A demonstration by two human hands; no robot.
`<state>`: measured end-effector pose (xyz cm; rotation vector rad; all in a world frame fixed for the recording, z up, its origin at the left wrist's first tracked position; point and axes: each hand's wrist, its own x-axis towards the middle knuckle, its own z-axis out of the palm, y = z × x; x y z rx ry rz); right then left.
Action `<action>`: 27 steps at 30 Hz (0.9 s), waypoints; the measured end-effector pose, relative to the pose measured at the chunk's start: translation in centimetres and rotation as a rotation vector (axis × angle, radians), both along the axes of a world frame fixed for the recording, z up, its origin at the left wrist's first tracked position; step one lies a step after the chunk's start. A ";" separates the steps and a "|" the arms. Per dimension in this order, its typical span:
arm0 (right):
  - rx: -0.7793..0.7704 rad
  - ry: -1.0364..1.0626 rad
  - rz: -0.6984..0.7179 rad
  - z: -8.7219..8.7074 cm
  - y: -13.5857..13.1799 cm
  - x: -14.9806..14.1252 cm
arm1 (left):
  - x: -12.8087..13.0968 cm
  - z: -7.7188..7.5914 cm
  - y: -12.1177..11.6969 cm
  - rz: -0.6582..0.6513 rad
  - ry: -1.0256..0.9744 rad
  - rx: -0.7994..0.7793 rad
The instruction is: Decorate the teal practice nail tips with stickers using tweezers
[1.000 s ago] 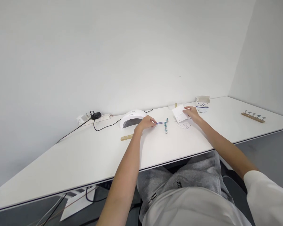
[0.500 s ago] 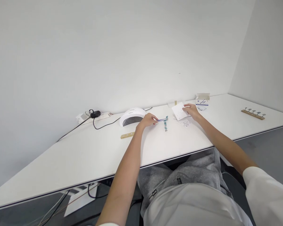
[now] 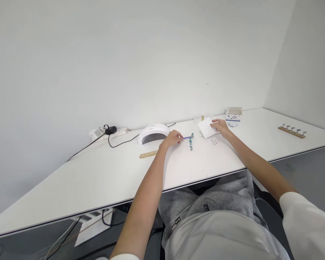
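My left hand (image 3: 174,138) is closed in a pinch around slim blue-purple tweezers (image 3: 186,138). They point right, and their tips reach the far end of a short row of small teal, shiny pieces (image 3: 191,142) that look like decorated nail tips. Whether the tips grip one is too small to tell. In my right hand (image 3: 220,126) is a white card (image 3: 206,128), pinched at its right edge and tilted up off the table. Just below the card lies a sheet with rows of small dark and reddish dots (image 3: 213,142), partly covered by it.
A white arched nail lamp (image 3: 154,133) stands behind my left hand, its black cord trailing to a power strip (image 3: 121,133). A wooden strip (image 3: 148,154) lies beside my left forearm. An open box (image 3: 233,114) sits at the back; a wooden stand with several nail tips (image 3: 291,131) is far right.
The view has shifted very slightly. The tweezers' two prongs, visibly apart before, now look closer together. Both hands stay in nearly the same place, and the card is still held up.
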<state>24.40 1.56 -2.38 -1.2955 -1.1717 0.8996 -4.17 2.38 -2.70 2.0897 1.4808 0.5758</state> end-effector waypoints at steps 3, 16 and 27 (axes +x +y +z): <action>0.001 -0.002 -0.001 0.0 0.0 0.0 | 0.0 0.1 -0.1 -0.002 0.026 0.015; -0.001 -0.008 -0.002 0.2 -0.2 -0.1 | 0.2 0.4 -0.6 -0.027 0.034 0.012; 0.002 -0.002 0.004 0.0 0.0 0.0 | 0.6 0.2 -0.6 0.005 0.027 -0.003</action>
